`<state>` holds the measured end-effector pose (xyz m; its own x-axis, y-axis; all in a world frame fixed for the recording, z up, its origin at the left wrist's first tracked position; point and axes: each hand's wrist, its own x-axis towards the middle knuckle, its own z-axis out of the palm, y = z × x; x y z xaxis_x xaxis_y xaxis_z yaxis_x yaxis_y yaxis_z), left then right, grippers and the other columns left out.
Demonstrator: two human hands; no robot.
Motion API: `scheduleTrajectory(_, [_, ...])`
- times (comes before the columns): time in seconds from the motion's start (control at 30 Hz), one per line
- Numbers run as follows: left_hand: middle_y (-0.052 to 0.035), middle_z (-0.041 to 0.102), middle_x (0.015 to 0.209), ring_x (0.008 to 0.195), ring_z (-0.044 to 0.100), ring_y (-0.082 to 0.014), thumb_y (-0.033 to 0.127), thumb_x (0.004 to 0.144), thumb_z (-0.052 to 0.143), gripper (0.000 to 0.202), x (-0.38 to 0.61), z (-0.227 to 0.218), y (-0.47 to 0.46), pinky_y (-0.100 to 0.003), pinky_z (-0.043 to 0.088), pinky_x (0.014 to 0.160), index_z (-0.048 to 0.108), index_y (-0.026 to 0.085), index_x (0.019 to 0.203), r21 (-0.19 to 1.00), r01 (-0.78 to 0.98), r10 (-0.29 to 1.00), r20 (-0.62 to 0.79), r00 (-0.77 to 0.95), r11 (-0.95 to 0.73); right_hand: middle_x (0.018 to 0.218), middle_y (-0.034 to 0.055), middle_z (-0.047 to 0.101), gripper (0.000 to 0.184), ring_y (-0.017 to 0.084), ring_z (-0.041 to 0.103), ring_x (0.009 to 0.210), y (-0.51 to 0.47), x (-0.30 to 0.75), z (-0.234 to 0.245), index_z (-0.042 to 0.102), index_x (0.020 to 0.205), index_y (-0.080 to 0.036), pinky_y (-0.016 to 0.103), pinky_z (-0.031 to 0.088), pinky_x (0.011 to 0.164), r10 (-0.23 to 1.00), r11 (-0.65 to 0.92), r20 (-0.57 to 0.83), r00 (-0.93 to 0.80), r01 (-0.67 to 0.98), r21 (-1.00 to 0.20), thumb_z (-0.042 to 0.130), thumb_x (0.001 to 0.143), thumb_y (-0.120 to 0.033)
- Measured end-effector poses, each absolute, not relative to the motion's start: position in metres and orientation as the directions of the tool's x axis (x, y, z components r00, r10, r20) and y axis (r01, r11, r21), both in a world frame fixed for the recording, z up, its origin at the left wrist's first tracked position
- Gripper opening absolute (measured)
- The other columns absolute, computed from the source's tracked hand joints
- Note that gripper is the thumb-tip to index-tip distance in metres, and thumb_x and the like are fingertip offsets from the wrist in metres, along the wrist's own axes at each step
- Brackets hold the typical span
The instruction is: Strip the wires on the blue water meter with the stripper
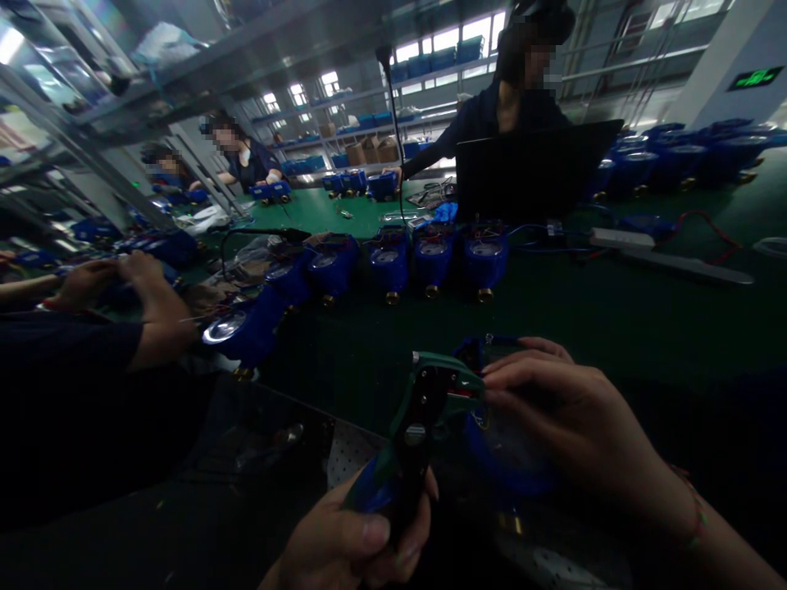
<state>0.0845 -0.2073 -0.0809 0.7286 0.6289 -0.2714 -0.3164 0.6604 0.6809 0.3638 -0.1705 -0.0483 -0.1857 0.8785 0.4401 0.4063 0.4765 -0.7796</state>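
My left hand [362,533] is wrapped round the handles of a green and black wire stripper [424,401], its jaws pointing right. Close to those jaws, my right hand [566,401] has its thumb and fingers pinched together. Something thin and reddish shows at the jaws, but what the fingertips hold is too small to make out. Below the right hand lies a blue water meter [504,459] with a round dial and a brass fitting at its lower end. The hand covers part of it.
Across the green bench [369,344] stands a row of blue meters [388,258] with wires on top. A black screen [534,172] rises behind them. A power strip [620,239] lies to the right. A co-worker's hands [135,274] work at left; another person [510,90] is opposite.
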Motion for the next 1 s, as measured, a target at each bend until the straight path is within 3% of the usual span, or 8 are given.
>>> scheduleTrajectory(0.3, [-0.001,0.052,0.072,0.05,0.029,-0.0043,0.044,0.073,0.076,0.054,0.0863,-0.0841,-0.2083,-0.022,0.022,0.051,0.067,0.013,0.116,0.666,-0.343,0.631,-0.25,0.734,0.662,0.102,-0.0116,0.078,0.008,0.015,0.074,0.094,-0.1727,0.365,-0.0489,0.071,0.099,-0.033,0.043,0.029,0.115,0.868,0.496,0.455,-0.2,0.419,-0.761,0.071,0.1,-0.025])
scheduleTrajectory(0.47, [-0.002,0.055,0.074,0.05,0.034,-0.0054,0.041,0.076,0.076,0.052,0.0863,-0.0875,-0.2093,-0.022,0.023,0.05,0.068,0.012,0.119,0.645,-0.381,0.635,-0.212,0.743,0.662,0.107,-0.0071,0.076,0.011,0.016,0.073,0.098,-0.174,0.3649,-0.0451,0.068,0.105,-0.029,0.044,0.029,0.117,0.837,0.546,0.482,-0.258,0.447,-0.709,0.068,0.098,-0.021])
scheduleTrajectory(0.77, [-0.0017,0.059,0.076,0.05,0.033,-0.0052,0.037,0.076,0.079,0.047,0.0904,-0.0832,-0.2095,-0.021,0.029,0.052,0.071,0.014,0.117,0.605,-0.416,0.629,-0.186,0.755,0.678,0.105,-0.009,0.077,0.01,0.014,0.074,0.1,-0.1742,0.3646,-0.046,0.069,0.103,-0.03,0.041,0.029,0.116,0.836,0.548,0.491,-0.246,0.413,-0.727,0.068,0.098,-0.02])
scheduleTrajectory(1.0, [-0.0013,0.059,0.076,0.05,0.032,-0.0042,0.039,0.077,0.08,0.048,0.0838,-0.0877,-0.2086,-0.02,0.025,0.05,0.072,0.016,0.119,0.63,-0.355,0.597,-0.219,0.772,0.691,0.106,-0.01,0.078,0.014,0.014,0.075,0.1,-0.1732,0.3658,-0.0484,0.071,0.104,-0.032,0.042,0.031,0.115,0.826,0.563,0.512,-0.236,0.404,-0.721,0.07,0.098,-0.019])
